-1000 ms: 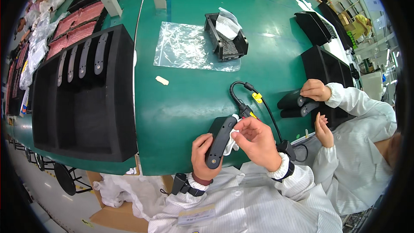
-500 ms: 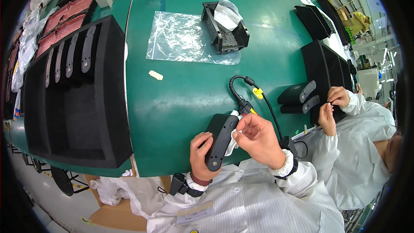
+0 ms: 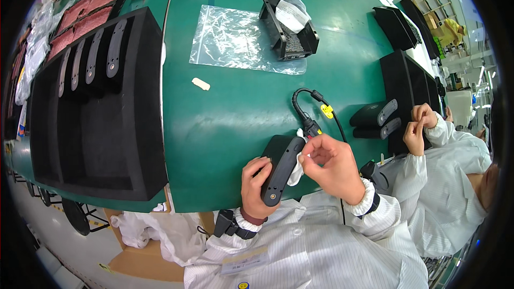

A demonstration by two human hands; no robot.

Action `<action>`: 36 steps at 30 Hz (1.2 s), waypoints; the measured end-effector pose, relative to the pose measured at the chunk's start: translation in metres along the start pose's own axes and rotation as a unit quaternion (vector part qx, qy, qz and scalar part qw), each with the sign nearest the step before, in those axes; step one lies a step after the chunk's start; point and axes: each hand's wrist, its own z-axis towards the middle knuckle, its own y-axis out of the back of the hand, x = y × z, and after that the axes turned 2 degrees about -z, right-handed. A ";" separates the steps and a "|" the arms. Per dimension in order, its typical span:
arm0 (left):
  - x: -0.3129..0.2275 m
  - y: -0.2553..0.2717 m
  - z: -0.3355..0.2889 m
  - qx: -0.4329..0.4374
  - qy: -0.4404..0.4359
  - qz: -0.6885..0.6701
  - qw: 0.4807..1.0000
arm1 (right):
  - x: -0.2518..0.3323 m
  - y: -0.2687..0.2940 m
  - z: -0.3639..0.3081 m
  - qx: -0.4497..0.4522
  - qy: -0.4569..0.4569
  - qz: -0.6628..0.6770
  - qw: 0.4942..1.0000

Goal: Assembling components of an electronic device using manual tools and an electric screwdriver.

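My left hand grips a long black plastic handle part near the front edge of the green table. My right hand pinches a small white cloth against the upper end of that part. A black cable with a yellow tag loops on the table just beyond my fingers and runs back past my right wrist.
A large black foam tray holding several similar parts lies at the left. Farther back are a clear plastic bag and a small black bin. A white scrap lies mid-table. At the right, a co-worker's hands are beside two more black parts.
My hands keep the same hold on the part and cloth. The co-worker's hands have lifted off the parts at the right and drawn back toward their body.
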 end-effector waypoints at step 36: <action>-0.002 -0.004 -0.001 -0.011 0.013 -0.031 0.999 | 0.000 -0.001 -0.005 -0.018 0.156 -0.084 0.984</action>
